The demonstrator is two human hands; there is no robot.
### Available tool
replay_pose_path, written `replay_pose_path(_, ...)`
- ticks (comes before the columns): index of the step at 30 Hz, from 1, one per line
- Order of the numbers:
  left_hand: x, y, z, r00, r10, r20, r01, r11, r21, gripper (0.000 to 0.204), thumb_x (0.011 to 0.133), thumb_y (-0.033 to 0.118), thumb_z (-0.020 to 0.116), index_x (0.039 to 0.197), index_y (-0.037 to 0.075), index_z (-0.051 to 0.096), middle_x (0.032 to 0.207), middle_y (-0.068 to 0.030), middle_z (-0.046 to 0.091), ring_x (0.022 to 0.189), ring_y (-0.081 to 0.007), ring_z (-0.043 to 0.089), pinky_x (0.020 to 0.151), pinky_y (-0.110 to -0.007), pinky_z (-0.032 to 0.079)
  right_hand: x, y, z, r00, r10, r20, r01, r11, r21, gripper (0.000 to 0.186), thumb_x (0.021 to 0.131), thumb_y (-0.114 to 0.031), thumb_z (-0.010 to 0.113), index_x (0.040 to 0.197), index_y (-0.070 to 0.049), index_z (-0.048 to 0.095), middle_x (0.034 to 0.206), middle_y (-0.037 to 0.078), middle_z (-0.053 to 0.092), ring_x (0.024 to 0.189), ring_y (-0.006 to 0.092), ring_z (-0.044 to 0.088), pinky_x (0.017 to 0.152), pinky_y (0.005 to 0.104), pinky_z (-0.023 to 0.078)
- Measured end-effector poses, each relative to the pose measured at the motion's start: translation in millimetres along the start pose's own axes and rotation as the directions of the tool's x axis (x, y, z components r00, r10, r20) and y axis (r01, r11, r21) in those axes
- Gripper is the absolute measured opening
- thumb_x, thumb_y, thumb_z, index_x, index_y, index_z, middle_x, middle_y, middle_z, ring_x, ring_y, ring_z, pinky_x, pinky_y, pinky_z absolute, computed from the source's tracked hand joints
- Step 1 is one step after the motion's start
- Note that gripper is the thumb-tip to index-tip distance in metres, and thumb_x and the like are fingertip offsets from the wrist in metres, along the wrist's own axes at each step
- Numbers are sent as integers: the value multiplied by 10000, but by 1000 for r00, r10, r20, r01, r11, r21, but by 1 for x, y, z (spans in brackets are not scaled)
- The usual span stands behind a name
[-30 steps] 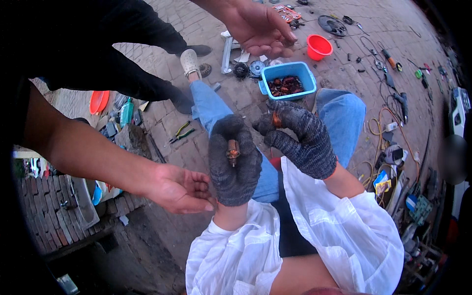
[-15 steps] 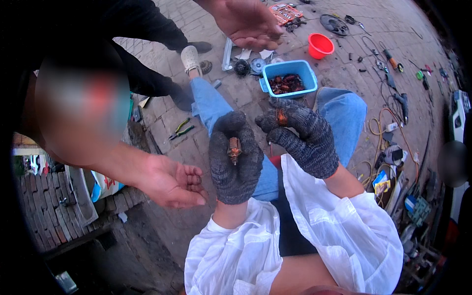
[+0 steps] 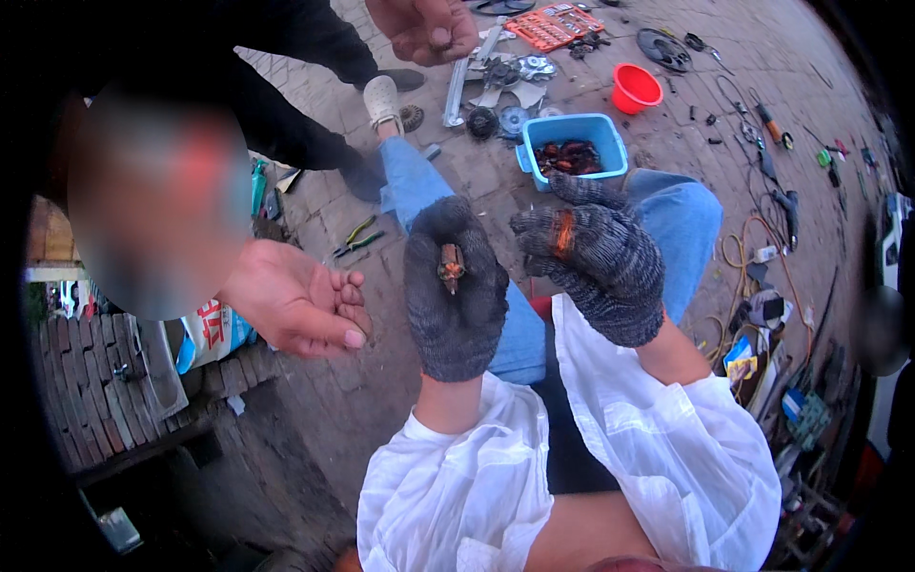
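Both my hands wear dark grey knit gloves. My left hand (image 3: 456, 291) is palm up, its fingers curled around a small copper-coloured cylindrical metal part (image 3: 452, 267) with a narrow tip, which looks like a motor commutator. Just to the right, my right hand (image 3: 600, 257) has its fingers folded in, with a small bundle of copper wire (image 3: 564, 234) showing between them. The two hands are apart, above my jeans. A light-blue plastic basin (image 3: 578, 122) with dark reddish copper scraps (image 3: 567, 156) stands beyond my right hand.
At left, another person's bare hand (image 3: 300, 300) is near my left hand; their other hand (image 3: 424, 27) is at the top. Pliers (image 3: 358, 238), a red bowl (image 3: 637, 89), an orange tool case (image 3: 553, 26), metal motor parts (image 3: 513, 119) and a heat gun (image 3: 787, 212) lie around on the paving.
My right hand's fingers have folded further over the copper wire. Both of the other person's hands have drawn back to the left. The view has shifted slightly.
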State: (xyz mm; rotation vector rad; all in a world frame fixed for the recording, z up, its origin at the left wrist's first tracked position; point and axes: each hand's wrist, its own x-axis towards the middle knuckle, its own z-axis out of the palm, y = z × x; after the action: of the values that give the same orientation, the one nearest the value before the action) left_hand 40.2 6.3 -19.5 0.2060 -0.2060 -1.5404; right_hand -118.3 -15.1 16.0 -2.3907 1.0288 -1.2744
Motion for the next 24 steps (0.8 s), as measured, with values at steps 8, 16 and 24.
replay_pose_path(8, 32, 25, -28, 979, 65, 195, -67, 998, 2, 267, 938, 250, 452, 1092, 40, 512, 925, -38, 570, 707, -94, 551, 526, -205, 461, -1, 5, 4, 995, -78, 57, 84, 991, -102, 294, 741, -198, 677, 1033, -186, 643, 1046, 2, 632, 1021, 238, 556, 924, 400, 390)
replay_pose_path(16, 22, 15, -31, 967, 171, -188, -117, 956, 270, 265, 913, 150, 500, 1140, 13, 509, 966, -67, 552, 756, -97, 510, 570, -195, 426, -1, -6, -6, 955, 208, 212, -235, 966, 109, 286, 731, -197, 697, 1005, -123, 663, 943, 36, 660, 897, 239, 602, 773, 348, 468)
replay_pose_path(24, -4, -3, 7, 994, 95, 59, -111, 838, 535, 343, 854, 46, 555, 1188, 3, 489, 1130, -161, 536, 961, -223, 575, 742, -255, 501, -12, 1, -11, 819, 513, 258, -547, 559, 623, 230, 822, -90, 610, 1025, 16, 627, 911, 87, 669, 835, 145, 632, 748, 265, 493)
